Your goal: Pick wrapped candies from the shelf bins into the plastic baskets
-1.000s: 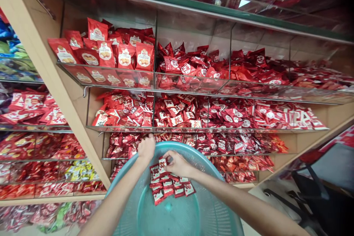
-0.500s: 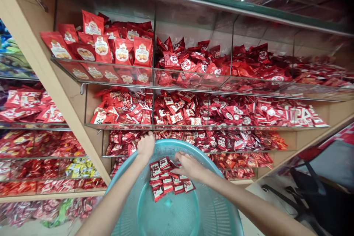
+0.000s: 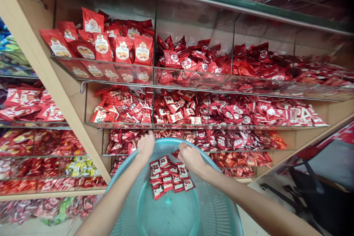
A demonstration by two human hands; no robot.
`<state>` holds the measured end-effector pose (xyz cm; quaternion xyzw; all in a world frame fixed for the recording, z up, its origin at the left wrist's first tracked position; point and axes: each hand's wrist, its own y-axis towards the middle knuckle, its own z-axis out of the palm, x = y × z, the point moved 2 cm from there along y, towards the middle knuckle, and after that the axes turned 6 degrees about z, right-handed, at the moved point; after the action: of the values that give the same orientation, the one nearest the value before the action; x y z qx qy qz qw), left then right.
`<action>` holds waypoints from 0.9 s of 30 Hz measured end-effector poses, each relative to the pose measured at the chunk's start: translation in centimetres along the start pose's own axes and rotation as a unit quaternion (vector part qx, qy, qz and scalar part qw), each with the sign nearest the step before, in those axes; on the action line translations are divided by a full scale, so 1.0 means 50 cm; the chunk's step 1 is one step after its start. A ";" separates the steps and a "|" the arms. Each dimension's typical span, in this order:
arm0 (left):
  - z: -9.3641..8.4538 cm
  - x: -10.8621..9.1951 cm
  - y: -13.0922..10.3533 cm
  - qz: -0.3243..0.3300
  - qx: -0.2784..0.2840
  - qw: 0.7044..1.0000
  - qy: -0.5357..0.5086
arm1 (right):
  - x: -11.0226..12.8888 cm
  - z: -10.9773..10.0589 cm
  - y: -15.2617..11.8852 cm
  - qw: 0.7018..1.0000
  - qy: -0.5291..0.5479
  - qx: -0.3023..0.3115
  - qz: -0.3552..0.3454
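A round teal plastic basket [image 3: 168, 225] tilts against the shelves at the bottom centre. Small red and white packets [image 3: 167, 179] lie in a pile inside it. My left hand [image 3: 146, 145] is closed at the upper left of the basket rim, by the shelf edge; its fingertips are mostly hidden. Over the basket's upper right side, my right hand [image 3: 189, 156] is closed on a red packet [image 3: 176, 153], which pokes out to the left of its fingers.
Shelves with clear fronts [image 3: 193, 127] hold many red packets [image 3: 127, 49] in compartments. A wooden divider [image 3: 59, 84] slants down at the left, with more packets beyond it. A black chair [image 3: 318, 191] stands at the lower right.
My right hand has moved up and slightly right, off the pile, with a packet at its fingers. More of the pile shows now. My left hand has stayed at the rim.
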<state>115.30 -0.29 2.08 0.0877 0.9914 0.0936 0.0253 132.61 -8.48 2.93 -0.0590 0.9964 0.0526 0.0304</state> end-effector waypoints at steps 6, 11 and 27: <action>-0.004 0.000 -0.001 -0.002 0.015 1.000 -0.009 | 0.036 0.041 -0.052 0.991 -0.035 0.008 -0.132; -0.001 0.001 -0.001 0.000 0.014 1.000 -0.005 | 0.026 0.031 -0.064 0.982 0.087 0.085 -0.146; 0.007 0.002 0.001 0.005 -0.001 1.000 0.001 | -0.014 0.060 -0.006 0.970 0.193 0.141 -0.040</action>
<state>115.21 -0.18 1.74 0.0929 0.9909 0.0947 0.0234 133.52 -8.35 -0.02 -0.1034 0.9776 -0.1024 -0.1520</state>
